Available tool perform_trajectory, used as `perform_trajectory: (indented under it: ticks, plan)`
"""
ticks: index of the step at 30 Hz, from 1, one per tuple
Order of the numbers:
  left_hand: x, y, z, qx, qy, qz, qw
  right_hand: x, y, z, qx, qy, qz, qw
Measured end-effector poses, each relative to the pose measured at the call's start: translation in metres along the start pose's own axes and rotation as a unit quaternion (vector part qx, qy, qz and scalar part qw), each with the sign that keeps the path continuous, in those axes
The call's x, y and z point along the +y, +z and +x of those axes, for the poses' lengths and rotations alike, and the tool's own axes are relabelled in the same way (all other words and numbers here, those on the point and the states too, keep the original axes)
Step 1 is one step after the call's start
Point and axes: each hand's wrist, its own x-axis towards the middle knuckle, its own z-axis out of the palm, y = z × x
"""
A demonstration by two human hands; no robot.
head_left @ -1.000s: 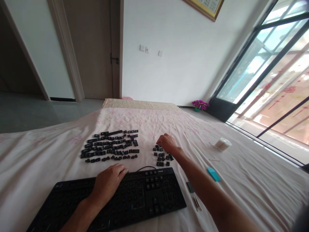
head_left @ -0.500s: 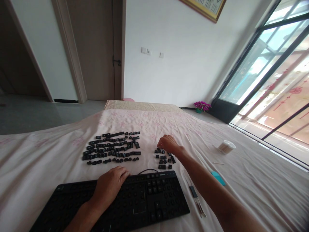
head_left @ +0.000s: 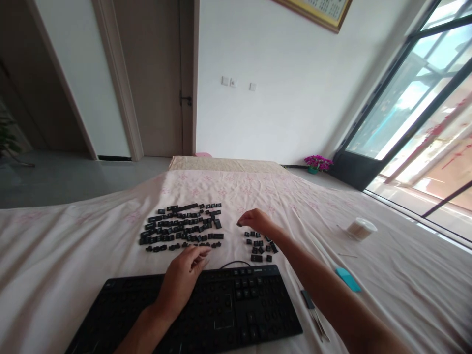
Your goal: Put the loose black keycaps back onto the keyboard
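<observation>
A black keyboard (head_left: 258, 305) with most of its keycaps off lies on the cloth before me. My left hand (head_left: 185, 272) is over its back edge, thumb and fingers loosely bent and apart, fingertips close to the front row of loose black keycaps (head_left: 180, 228). Beyond the keyboard's right part lies a smaller group of keycaps (head_left: 256, 250). My right hand (head_left: 257, 221) is just behind and left of that group, its fingers pinched on a small dark keycap (head_left: 239, 225).
Metal tweezers (head_left: 316, 314) with a dark grip lie right of the keyboard, near my right forearm. Farther right are a blue-green flat piece (head_left: 347, 279), a cotton swab (head_left: 347, 255) and a clear tub of swabs (head_left: 361, 228). A cable (head_left: 236, 262) loops behind the keyboard.
My right hand has moved left, off the smaller group, with the dark keycap at its fingertips. My left hand has lifted from the keyboard's edge towards the larger group. The view has shifted slightly.
</observation>
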Motion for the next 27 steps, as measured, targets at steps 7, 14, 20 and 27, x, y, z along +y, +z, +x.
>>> perform_trajectory:
  ticks: [7, 14, 20, 27]
  plan:
    - [0.015, -0.005, 0.002, 0.076, 0.056, -0.194, 0.977, -0.074, 0.029, -0.024, -0.143, -0.034, 0.401, 0.904]
    - [0.024, -0.028, 0.003, 0.032, 0.072, -0.203, 0.976, -0.095, 0.038, -0.037, -0.282, 0.04, 0.6, 0.747]
    - [0.026, -0.029, 0.006, -0.003, 0.019, -0.215, 0.976, -0.097, 0.044, -0.039, -0.267, 0.058, 0.627, 0.73]
    - [0.026, -0.026, 0.002, 0.105, 0.075, -0.11, 0.985, -0.107, 0.049, -0.048, -0.181, 0.043, 0.657, 0.731]
